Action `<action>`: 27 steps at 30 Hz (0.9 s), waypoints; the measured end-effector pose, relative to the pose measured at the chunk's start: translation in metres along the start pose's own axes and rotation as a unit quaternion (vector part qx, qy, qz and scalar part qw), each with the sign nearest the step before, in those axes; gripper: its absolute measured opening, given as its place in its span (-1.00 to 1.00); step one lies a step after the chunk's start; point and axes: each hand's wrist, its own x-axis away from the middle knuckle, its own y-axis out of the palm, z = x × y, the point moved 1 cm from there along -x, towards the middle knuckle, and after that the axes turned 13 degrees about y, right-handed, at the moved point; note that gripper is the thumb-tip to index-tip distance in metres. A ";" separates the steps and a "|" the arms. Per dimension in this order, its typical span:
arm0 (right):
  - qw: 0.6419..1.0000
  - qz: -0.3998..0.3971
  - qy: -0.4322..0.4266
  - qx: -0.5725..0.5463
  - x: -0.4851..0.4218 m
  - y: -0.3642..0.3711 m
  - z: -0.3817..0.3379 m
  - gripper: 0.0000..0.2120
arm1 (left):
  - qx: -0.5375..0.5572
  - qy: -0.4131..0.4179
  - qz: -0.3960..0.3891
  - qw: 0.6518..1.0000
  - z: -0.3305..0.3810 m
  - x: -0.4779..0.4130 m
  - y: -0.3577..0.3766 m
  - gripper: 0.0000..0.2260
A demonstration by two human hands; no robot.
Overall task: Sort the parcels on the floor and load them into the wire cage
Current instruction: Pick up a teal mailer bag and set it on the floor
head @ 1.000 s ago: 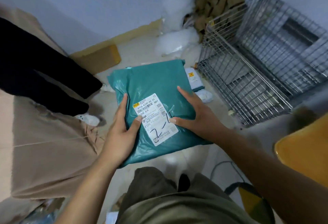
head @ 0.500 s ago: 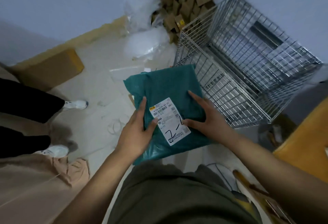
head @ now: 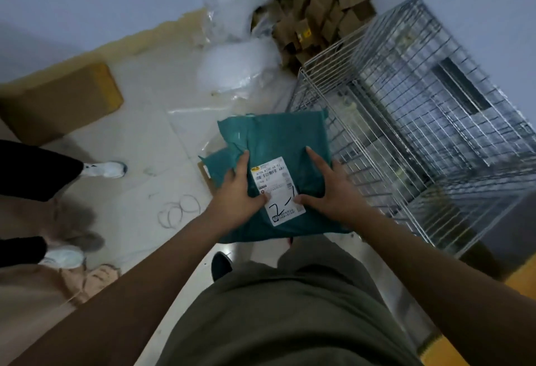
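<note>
I hold a teal plastic mailer parcel (head: 278, 145) in front of me with both hands. Its white shipping label (head: 275, 185) faces up and bears a handwritten "2-1". My left hand (head: 236, 191) grips the parcel's left side with the thumb on the label. My right hand (head: 327, 188) grips the right side, its thumb also on the label. The wire cage (head: 429, 133) stands just right of the parcel, and the parcel's far right corner overlaps the cage's near rim. Another teal parcel (head: 213, 162) peeks out beneath, on the floor.
A brown cardboard box (head: 61, 101) lies at the left by the wall. Clear plastic bags (head: 237, 67) and a heap of small cardboard boxes (head: 316, 8) fill the far corner. Another person's legs and white shoes (head: 104, 169) stand at the left. Rubber bands (head: 179, 210) lie on the floor.
The parcel has moved right and away from me toward the cage, both hands keeping their grip. The view has swung right, bringing the cage closer.
</note>
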 end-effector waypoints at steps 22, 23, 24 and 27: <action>0.991 -0.110 0.068 -0.041 -0.470 0.190 0.146 0.02 | 0.368 -0.269 0.164 0.875 -0.281 -0.370 0.178 -0.20; 0.990 -0.116 0.065 -0.044 -0.486 0.196 0.151 0.00 | 0.382 -0.278 0.169 0.865 -0.293 -0.378 0.186 -0.21; 0.990 -0.121 0.059 -0.049 -0.500 0.202 0.156 -0.02 | 0.390 -0.283 0.173 0.859 -0.302 -0.384 0.194 -0.21; 0.987 -0.124 0.067 -0.078 -0.532 0.214 0.172 -0.05 | 0.409 -0.272 0.169 0.854 -0.325 -0.399 0.222 -0.22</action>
